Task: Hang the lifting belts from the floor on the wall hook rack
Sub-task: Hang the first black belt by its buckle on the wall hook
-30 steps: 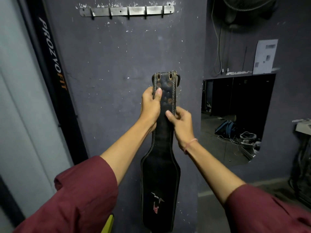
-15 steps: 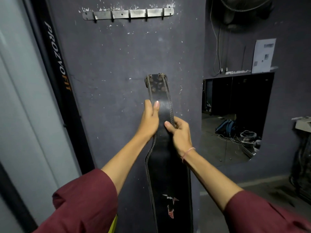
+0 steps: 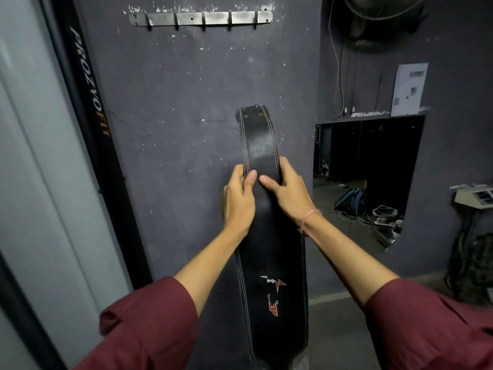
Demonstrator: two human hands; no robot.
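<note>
A black leather lifting belt with white stitching and a red logo stands upright in front of the dark wall, its narrow end up and its wide part low between my forearms. My left hand grips its left edge. My right hand grips its right edge at the same height. High on the wall is a metal hook rack with several bare hooks, well above the belt's top end. The belt's bottom end runs out of the view.
A black upright frame with lettering stands left of the wall panel. A mirror hangs on the wall to the right, and a fan is mounted above it. Cables and equipment sit at the far right.
Both hands have slid down the belt, so more of its narrow end now sticks up above them. The belt's buckle end has turned away from view.
</note>
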